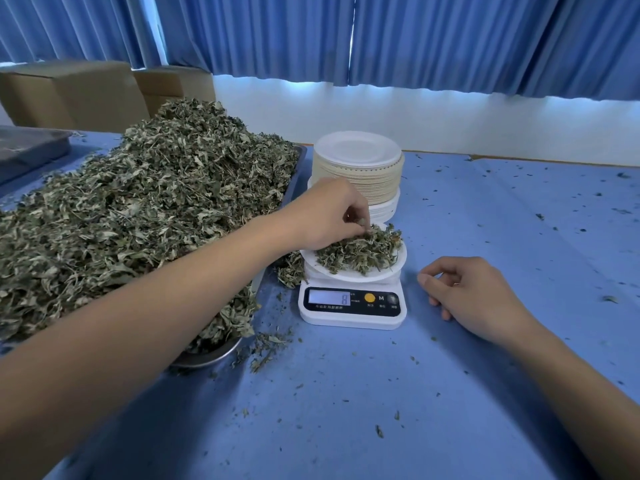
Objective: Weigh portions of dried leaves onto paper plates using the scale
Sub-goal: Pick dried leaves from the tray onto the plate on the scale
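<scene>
While the left hand (325,216) hangs over the far-left edge of the paper plate (349,276), its fingertips are bunched together on a small tuft of the dried leaves (360,251) heaped there. The plate sits on the white scale (351,306), near the middle of the counter (346,410). The right hand (474,299) rests on the counter just right of the scale, fingers loosely curled, with nothing in it.

This looks like the trimming step: the portion is on the plate and the weight is being adjusted pinch by pinch. Whether this tuft is being added or taken off cannot be told. The display (329,297) shows a digit that looks like an 8, though the glare makes it hard to be sure.

Left of the scale, the big heap (145,202) overflows its metal tray (207,355), and a stack of spare plates (358,168) stands just beyond the scale.

The next move calls for a light touch: let the reading settle with no fingers pressing on the plate, then lift the plate level by its rim, since the loose leaves would spill easily.
</scene>
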A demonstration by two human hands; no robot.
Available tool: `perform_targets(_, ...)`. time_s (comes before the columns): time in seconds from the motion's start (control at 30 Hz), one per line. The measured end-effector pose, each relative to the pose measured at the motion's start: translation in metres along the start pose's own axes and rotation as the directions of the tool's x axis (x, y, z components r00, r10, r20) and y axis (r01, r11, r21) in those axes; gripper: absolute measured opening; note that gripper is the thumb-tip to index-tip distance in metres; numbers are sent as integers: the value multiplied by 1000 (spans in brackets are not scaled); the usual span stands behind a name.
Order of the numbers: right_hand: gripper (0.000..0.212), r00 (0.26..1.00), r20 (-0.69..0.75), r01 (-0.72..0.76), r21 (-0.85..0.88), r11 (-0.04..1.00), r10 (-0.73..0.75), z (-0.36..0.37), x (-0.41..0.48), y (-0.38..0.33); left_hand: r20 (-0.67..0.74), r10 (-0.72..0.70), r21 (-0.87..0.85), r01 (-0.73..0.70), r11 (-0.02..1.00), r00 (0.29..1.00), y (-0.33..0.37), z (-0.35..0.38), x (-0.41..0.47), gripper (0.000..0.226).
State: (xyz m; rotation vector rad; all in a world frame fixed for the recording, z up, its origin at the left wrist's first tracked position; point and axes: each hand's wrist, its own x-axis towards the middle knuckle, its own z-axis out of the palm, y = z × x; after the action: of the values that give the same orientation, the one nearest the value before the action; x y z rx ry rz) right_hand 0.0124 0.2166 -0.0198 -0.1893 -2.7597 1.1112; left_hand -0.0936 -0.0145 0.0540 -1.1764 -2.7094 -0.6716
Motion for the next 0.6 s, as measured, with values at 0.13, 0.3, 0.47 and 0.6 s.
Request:
perform_targets(0.13, 18, 1000, 1, -7, 12, 1000, 7, 0, 0, 1, -178, -24, -39, 18, 999, 984, -3, -11, -4, 7)
perform_targets(0.3, 18, 1000, -6, -7, 3, 1000, 7, 0, 0, 1, -290, -95, -162, 49, 986, 952, -8, -25, -13, 6)
perform_targets(0.47, 18, 1000, -10, -10, 8, 1000, 10, 0, 0, 0, -350, -189, -360, 54, 931, 918, -13, -35, -24, 9)
perform_targets(0.6, 17, 1000, -10, -12, 8, 1000, 13, -1, 0, 0, -314, -238, -487, 60, 872, 919, -16, -37, -30, 12)
